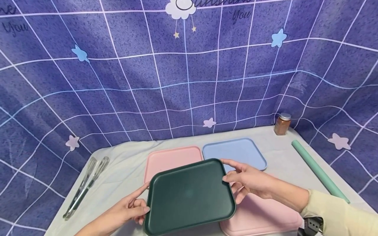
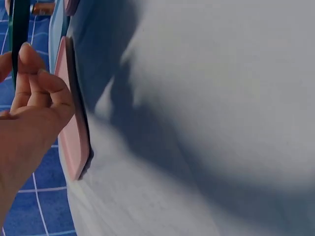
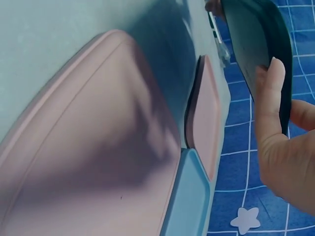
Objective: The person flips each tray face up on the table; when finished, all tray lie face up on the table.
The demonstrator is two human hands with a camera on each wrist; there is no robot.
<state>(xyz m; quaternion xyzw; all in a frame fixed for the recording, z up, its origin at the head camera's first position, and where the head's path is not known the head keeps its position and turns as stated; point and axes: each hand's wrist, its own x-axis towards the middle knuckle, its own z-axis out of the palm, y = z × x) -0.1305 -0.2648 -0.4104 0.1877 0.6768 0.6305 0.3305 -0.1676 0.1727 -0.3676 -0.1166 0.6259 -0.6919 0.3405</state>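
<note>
spanning the dark green tray [image 1: 189,196] end to end, the left hand [image 1: 127,209] pinches one short rim and the right hand [image 1: 251,182] grips the opposite one, each thumb on the edge. the tray is held tilted above the pale cloth [image 1: 121,180], nearer the viewer than a blue tray [image 1: 233,150]. it is probably light, stiff and not fragile, its smooth face perhaps slippery; the raised short rims seem the surest hold.
</note>
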